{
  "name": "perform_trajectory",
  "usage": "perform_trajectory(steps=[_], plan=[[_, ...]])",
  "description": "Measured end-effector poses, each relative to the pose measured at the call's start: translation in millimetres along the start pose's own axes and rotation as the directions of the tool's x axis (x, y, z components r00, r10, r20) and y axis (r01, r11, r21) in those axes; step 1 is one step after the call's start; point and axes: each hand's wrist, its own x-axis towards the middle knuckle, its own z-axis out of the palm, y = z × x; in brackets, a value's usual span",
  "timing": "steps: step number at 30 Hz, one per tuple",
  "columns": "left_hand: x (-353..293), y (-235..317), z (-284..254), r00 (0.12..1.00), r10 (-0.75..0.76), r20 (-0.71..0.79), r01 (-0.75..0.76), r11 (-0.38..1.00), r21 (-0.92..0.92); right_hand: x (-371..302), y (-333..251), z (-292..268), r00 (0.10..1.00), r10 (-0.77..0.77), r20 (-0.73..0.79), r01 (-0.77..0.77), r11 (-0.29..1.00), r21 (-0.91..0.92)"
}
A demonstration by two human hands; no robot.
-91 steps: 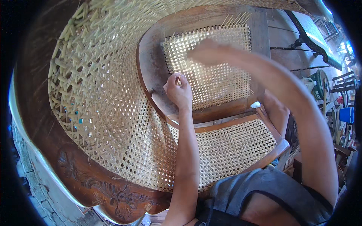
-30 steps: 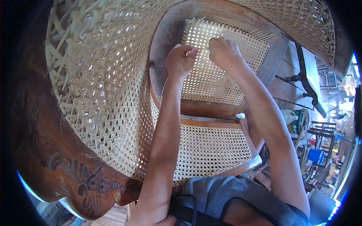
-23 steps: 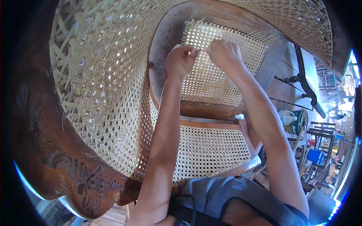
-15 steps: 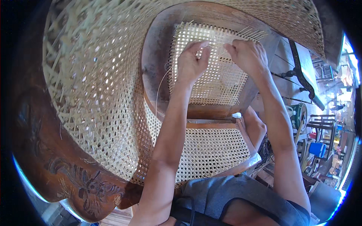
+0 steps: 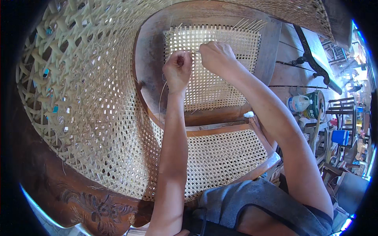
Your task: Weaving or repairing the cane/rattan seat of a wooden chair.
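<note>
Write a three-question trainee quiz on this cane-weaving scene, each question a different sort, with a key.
1. True or false: the left hand and right hand both rest on the small unfinished cane panel.
2. Which stands right of the wooden frame? A) white plastic jug B) red bucket C) ladder
3. Fill in: loose strand ends stick out along the panel's ____ edge.

Key: 1 true; 2 A; 3 top.
</note>
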Motion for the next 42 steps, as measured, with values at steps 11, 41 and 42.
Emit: perform_trajectory(steps=[11,41,42], plan=[[0,20,5,0.997,-0.005,0.073,-0.026,0.913,0.407,13,-2,-20,0.979,0.11,0.171,-0.113,0.994,0.008],[-27,9,17,0.96,0.266,-0.089,-0.205,0.882,0.425,34,93,-25,0.95,-0.241,0.199,0.276,0.945,-0.175],[-26,11,18,0.967,0.238,-0.092,-0.178,0.888,0.424,33,107,-21,0.944,-0.326,-0.048,0.319,0.942,-0.107]])
